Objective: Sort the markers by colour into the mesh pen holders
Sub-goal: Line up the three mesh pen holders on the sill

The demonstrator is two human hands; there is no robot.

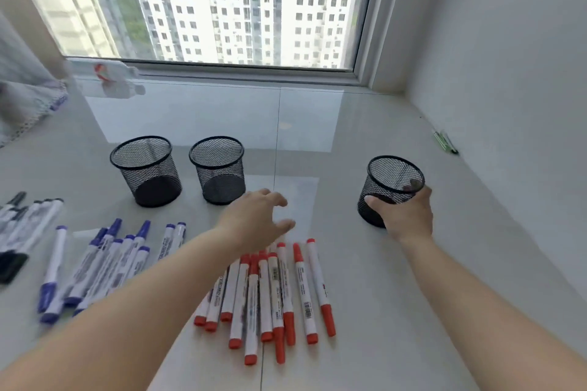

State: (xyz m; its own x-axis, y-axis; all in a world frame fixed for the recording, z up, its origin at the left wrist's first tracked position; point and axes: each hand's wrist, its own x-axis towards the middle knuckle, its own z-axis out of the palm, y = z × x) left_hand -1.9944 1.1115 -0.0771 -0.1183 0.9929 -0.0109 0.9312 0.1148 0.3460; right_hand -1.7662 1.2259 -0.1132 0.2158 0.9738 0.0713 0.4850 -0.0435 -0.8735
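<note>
Right now: right hand (pixel 408 216) wrapped round the right-hand mesh holder (pixel 392 189), thumb on the near left wall, fingers (pixel 414 184) curled over the rim on the far side, holder upright on the glossy tiled floor (pixel 317 124). Left hand (pixel 257 219) held just above the far ends of the red markers (pixel 270 292), fingers (pixel 279 200) loosely spread and bent, gripping nothing. Red markers heaped together between the two forearms, mostly lengthwise. Blue markers (pixel 95 263) in a second loose heap to the left, well apart from the red. Black markers (pixel 22 219) at the far left edge, partly cut off. Middle mesh holder (pixel 217 170) and left mesh holder (pixel 146 170) standing side by side beyond the blue heap, both upright, nothing visible inside. Window (pixel 222 6) beyond, tower blocks outside. Small green object (pixel 445 142) by the right wall, too small to identify.
</note>
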